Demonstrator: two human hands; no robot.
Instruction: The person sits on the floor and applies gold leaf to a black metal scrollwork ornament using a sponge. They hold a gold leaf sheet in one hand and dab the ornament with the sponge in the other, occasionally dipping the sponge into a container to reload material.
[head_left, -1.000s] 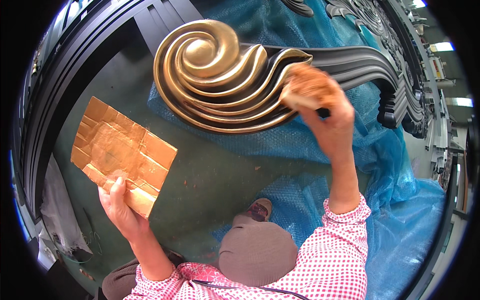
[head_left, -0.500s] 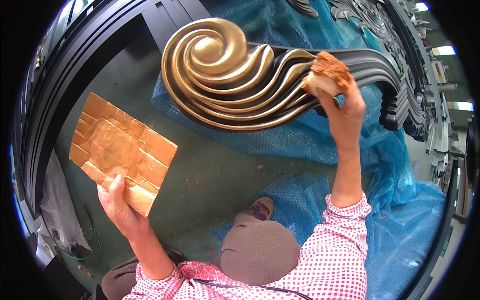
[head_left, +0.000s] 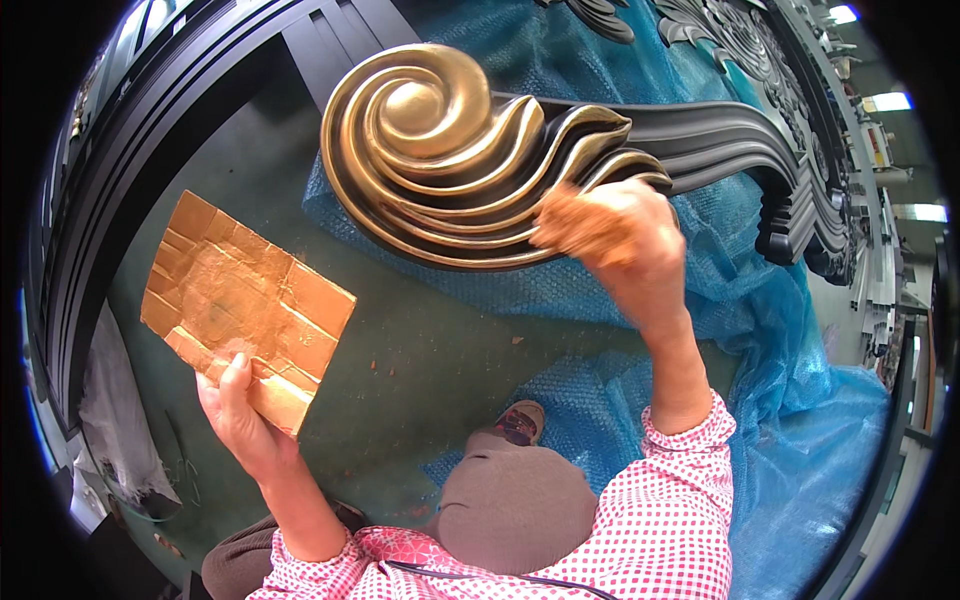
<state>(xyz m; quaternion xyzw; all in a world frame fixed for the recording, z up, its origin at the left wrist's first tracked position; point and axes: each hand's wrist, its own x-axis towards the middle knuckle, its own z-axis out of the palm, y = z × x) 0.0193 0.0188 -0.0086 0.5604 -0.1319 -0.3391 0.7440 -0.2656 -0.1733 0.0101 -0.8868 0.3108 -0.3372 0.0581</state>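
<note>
My left hand [head_left: 243, 415] grips the lower corner of a creased piece of cardboard [head_left: 240, 300] coated in gold-copper paint, thumb on top. My right hand [head_left: 640, 245] is closed round a sponge [head_left: 588, 225] whose rough face is stained copper-brown. The sponge is at the lower right edge of a large carved scroll [head_left: 415, 110] with a spiral end and flowing ridges. Gold covers the scroll's raised parts and dark colour shows in its grooves. Motion blurs the sponge, so I cannot tell whether it touches the carving.
Dark grey moulding [head_left: 720, 130] continues from the scroll to the right. Blue bubble wrap [head_left: 790, 430] lies beneath and beside it on the green floor [head_left: 430, 360]. A black curved frame [head_left: 130, 150] stands at left, and more dark carvings [head_left: 740, 40] lie at the far right.
My right hand has moved the sponge left and down, from the scroll's right end to its lower edge, and has turned. My left hand and the cardboard have hardly moved.
</note>
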